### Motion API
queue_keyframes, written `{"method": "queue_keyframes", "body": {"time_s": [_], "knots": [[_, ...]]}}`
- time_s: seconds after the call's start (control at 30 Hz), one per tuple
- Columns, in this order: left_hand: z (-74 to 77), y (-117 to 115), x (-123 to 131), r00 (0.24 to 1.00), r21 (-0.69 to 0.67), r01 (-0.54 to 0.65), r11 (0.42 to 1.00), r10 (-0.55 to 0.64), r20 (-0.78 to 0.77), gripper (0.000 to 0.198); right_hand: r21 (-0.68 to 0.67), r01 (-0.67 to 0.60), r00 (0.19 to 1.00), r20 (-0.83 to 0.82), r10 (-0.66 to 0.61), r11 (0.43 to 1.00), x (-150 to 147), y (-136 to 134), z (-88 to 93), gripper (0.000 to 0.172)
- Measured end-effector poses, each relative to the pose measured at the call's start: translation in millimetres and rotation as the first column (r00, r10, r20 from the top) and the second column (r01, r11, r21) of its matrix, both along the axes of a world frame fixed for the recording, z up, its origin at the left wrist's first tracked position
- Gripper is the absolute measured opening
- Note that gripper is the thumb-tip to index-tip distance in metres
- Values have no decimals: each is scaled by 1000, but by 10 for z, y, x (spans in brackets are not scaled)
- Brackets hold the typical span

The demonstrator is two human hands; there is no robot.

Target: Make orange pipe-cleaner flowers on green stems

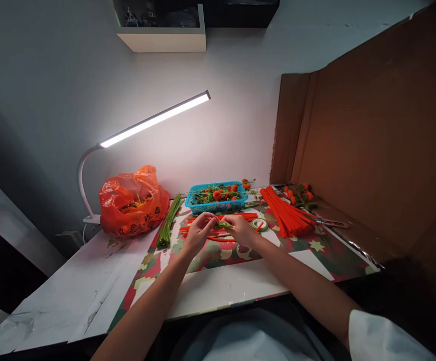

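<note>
Above the middle of the table, my left hand [200, 233] and my right hand [242, 231] meet with fingertips pinched. Between them is a small green fuzzy pipe cleaner piece [223, 225], gripped from both sides; the fingers cover part of it. Loose orange pipe cleaners [221, 239] lie beneath and behind the hands. Just right of my right hand rests a roll of pale green tape [265, 225]. A blue basket [192, 199] behind the hands holds orange pompom flowers with green stems.
Left of the hands lie a green pipe cleaner bundle [168, 223] and an orange plastic bag [127, 215]. A lit lamp [157, 118] arches overhead. To the right are an orange pipe cleaner bundle [287, 218], finished flowers [305, 194] and a tall cardboard wall [372, 125].
</note>
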State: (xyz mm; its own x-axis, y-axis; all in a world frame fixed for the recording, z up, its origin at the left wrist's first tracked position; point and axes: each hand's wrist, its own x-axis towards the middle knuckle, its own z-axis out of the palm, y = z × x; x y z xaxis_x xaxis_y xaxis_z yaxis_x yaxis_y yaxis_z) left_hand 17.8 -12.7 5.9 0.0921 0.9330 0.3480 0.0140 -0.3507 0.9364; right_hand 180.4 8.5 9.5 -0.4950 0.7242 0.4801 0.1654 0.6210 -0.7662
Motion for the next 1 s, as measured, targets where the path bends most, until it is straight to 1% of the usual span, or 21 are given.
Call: {"method": "queue_keyframes", "body": {"time_s": [0.1, 0.17, 0.23, 0.3, 0.47, 0.6, 0.67, 0.77, 0.87, 0.93, 1.0], "knots": [[25, -25, -14, 999, 25, 51, 998, -51, -1, 32, 46, 65, 996, -60, -62, 997, -10, -26, 14, 41], [31, -30, -28, 995, 65, 100, 993, -99, -27, 33, 63, 96, 992, -85, -90, 993, -13, -39, 26, 36], [28, -23, -42, 993, 109, 118, 987, -113, -44, 34, 72, 114, 990, -93, -107, 991, -15, -52, 37, 30], [20, -10, -54, 994, 138, 100, 985, -94, -50, 32, 76, 123, 989, -92, -115, 990, -20, -65, 44, 27], [8, 11, -63, 997, 154, 34, 987, -23, -74, 32, 48, 133, 986, -105, -128, 990, -31, -87, 44, 24], [4, 28, -69, 999, 186, 33, 982, -26, -40, 31, 9, 116, 984, -138, -114, 993, -9, -74, 56, 24], [3, 37, -79, 998, 171, 53, 984, -50, -23, 31, 6, 148, 975, -166, -145, 989, 18, -52, 65, 24], [1, 39, -101, 996, 84, 81, 993, -79, -37, 32, 29, 199, 963, -189, -190, 980, 58, -14, 72, 19], [-5, 32, -119, 991, -9, 126, 992, -126, -51, 32, 110, 181, 974, -159, -162, 977, 72, 9, 66, 16], [-9, 26, -122, 984, -42, 177, 983, -178, -30, 35, 177, 161, 983, -122, -140, 971, 65, 12, 62, 15], [-9, 20, -119, 975, -64, 221, 973, -221, 8, 36, 215, 154, 986, -91, -138, 964, 53, 10, 63, 13]]}}
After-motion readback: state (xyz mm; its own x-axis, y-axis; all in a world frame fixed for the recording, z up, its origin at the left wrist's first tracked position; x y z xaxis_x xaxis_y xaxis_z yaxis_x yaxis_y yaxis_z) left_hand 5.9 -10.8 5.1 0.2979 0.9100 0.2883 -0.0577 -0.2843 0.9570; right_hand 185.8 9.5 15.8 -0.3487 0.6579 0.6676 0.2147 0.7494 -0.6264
